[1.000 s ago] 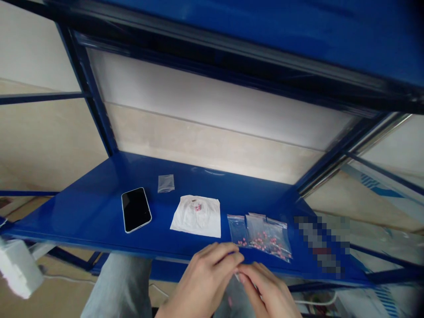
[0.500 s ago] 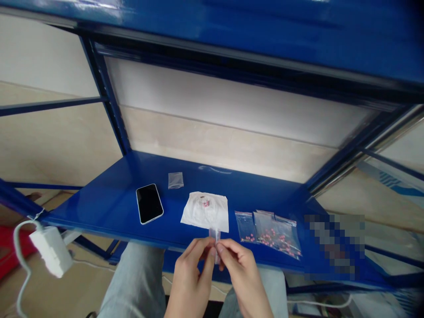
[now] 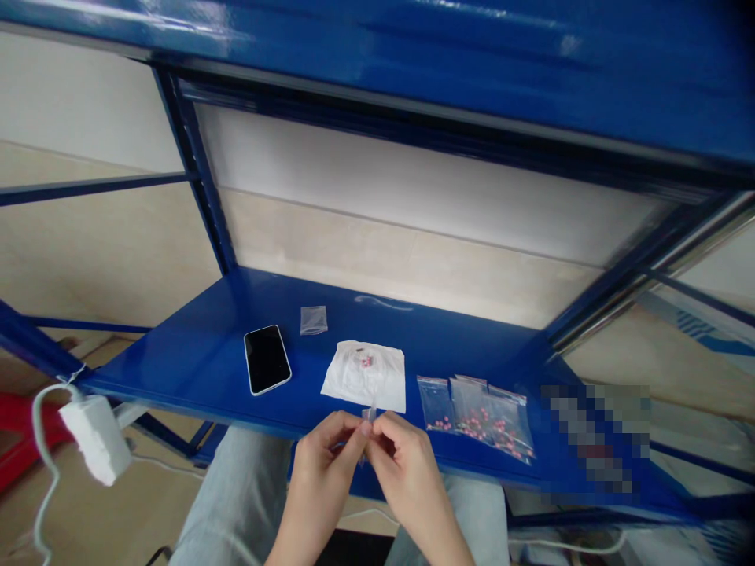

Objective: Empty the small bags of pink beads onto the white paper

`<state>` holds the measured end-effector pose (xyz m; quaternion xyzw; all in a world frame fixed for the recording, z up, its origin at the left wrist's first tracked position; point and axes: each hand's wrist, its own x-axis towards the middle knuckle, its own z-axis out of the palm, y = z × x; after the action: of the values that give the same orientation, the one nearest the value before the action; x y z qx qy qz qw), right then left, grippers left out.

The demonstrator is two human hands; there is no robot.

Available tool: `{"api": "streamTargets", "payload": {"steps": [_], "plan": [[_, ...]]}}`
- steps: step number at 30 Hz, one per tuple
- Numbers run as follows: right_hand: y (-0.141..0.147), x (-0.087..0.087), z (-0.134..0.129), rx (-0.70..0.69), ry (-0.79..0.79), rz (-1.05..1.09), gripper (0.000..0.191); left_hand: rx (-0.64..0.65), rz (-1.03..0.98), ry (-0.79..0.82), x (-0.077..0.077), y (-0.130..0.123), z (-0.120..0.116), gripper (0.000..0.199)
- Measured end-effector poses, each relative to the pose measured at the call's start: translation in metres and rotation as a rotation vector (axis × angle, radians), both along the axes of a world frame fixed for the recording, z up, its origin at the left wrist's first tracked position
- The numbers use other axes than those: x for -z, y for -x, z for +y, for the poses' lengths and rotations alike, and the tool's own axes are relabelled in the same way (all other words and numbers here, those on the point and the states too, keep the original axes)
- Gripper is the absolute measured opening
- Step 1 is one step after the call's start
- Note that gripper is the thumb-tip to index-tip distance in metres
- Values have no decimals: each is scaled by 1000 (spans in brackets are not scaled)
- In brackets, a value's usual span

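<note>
Both my left hand [image 3: 330, 456] and my right hand [image 3: 398, 452] are closed, fingertips pinched together on a small clear plastic bag [image 3: 369, 413] at the shelf's front edge. Most of the bag is hidden by my fingers, and I cannot make out what is in it. Just beyond my hands lies a crumpled sheet of white paper [image 3: 345, 381] with a few small pink pieces [image 3: 366, 362] on it. To the right, several clear zip bags [image 3: 436, 393] holding small pink-headed pieces [image 3: 472, 424] lie overlapping.
A phone [image 3: 267, 359] with a dark screen lies left of the paper. A flat clear bag [image 3: 313, 320] is behind it. The blue shelf [image 3: 194, 354] has metal uprights and an upper shelf [image 3: 413, 71] overhead. A white power strip [image 3: 96, 439] hangs at the left.
My hands have shifted slightly left, and their fingertips have come closer together over the small bag, covering more of it. The things on the shelf stay where they were.
</note>
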<state>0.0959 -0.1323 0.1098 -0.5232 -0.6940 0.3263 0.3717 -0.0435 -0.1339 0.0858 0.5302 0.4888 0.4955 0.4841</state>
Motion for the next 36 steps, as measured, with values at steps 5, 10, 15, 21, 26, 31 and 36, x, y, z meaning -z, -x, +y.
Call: {"api": "streamTargets", "payload": {"steps": [5, 10, 15, 21, 26, 31, 36], "plan": [[-5, 0, -1, -48, 17, 24, 30, 20, 9, 1, -4, 3, 1, 27], [0, 2, -4, 48, -19, -6, 26, 21, 129, -38, -8, 2, 0, 28], [10, 7, -7, 149, -124, -64, 24, -65, 473, -190, -13, 0, 1, 28], [5, 18, -7, 261, -180, -149, 21, -29, 731, -212, -15, 0, 7, 22], [-6, 19, -6, 212, -45, -69, 11, 122, 935, -190, -26, 7, 10, 23], [-21, -7, -10, -148, -36, -221, 22, 291, 1027, -219, -42, 17, 14, 18], [-19, -22, -11, -152, 26, -365, 19, 395, 968, -284, -56, 15, 20, 15]]}}
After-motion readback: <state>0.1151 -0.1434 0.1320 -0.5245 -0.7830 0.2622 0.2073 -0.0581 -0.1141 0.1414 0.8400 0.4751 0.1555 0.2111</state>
